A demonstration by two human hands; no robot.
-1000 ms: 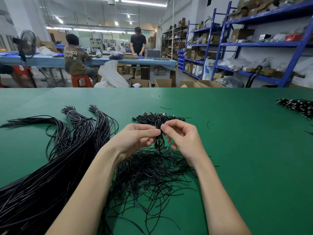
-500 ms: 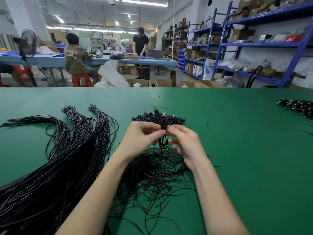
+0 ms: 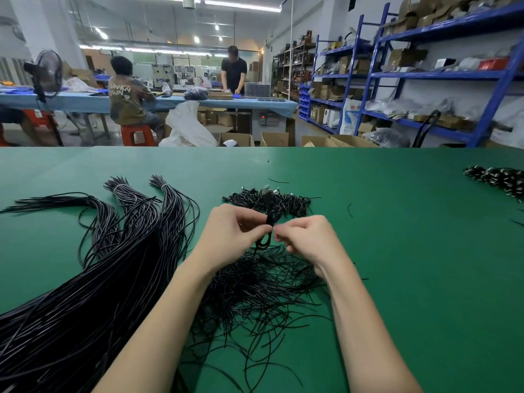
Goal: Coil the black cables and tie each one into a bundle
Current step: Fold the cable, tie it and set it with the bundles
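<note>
Since previous frame: coiled cable (image 3: 269, 222) raised slightly, plug end now upright. Loose tie wires (image 3: 255, 290) nearest. Above them, left hand (image 3: 232, 231) pinches coil waist; right hand (image 3: 306, 239) fingers curled, pinching tie end. Cable light, springy, slippery; best held at waist. Beyond: finished bundles (image 3: 272, 201) on green table (image 3: 397, 251).

**Occlusions and cut-offs, head view**

Left hand (image 3: 232, 234) and right hand (image 3: 307, 241) cover the middle of the coiled cable (image 3: 269, 219); whether a tie is on it cannot be told. Long cable bunch (image 3: 85, 293) runs off the left and bottom edges. Finished bundles (image 3: 499, 178) are cut by the right edge. Loose tie pile (image 3: 255, 287) lies partly under both forearms.
</note>
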